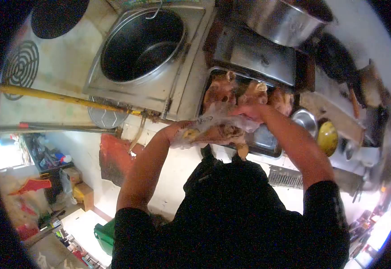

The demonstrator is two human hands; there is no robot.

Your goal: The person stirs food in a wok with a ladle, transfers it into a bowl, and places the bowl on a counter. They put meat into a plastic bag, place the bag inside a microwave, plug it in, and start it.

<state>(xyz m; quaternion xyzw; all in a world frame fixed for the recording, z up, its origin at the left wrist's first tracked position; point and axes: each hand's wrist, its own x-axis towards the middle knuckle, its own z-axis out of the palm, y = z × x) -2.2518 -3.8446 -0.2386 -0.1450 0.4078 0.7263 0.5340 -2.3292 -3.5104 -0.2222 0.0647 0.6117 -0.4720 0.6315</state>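
Note:
A clear plastic bag of meat [220,134] with dark handwriting on it hangs between my hands, just in front of a metal tray [274,145]. My left hand [176,131] grips the bag's left end, its fingers partly covered by the plastic. At the upper right of the bag, my right hand [250,113] is closed on the film. Large raw meat pieces with bone ends lie in the tray: one at the left [220,89], one in the middle [254,93] and one at the right [281,99].
A deep round metal vat [144,45] is set into the counter at upper left. A yellow pipe [65,97] runs along the front. Behind the tray stand a metal lid [258,56] and a large pot [285,22]. A metal bowl [304,122] and a yellow round object [327,137] sit right.

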